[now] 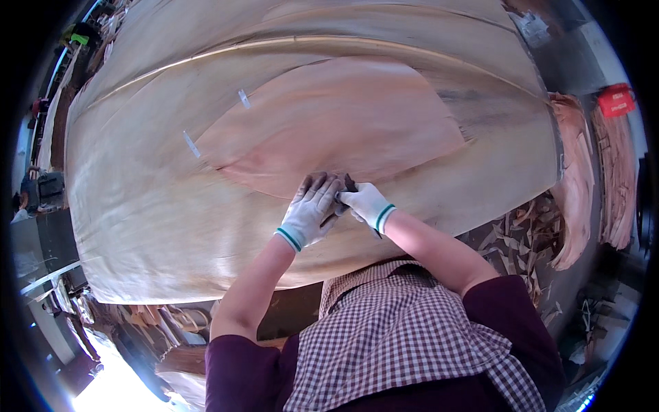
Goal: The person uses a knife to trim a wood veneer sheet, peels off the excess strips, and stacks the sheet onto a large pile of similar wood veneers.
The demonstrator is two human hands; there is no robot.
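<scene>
A large pale sheet of wood veneer (151, 226) spreads in front of me, with a pinkish, leaf-shaped veneer piece (343, 117) lying on it. At that piece's near edge, my left hand (310, 209) lies flat with fingers stretched out, in a white glove with a green cuff. Close against it, my right hand (365, 204), gloved alike, is closed around a dark tool (350, 184). The fingers and the left hand hide most of this tool, so its kind is unclear. Two short, whitish strips (244, 99) lie by the pink piece's left side.
A long thin pale strip (302, 39) arcs across the sheet's far part. Reddish veneer sheets (575, 178) hang or lie beyond the right edge, near a red object (616, 100). Broken veneer scraps (518, 240) litter the lower right, and more offcuts (171, 319) lie at lower left.
</scene>
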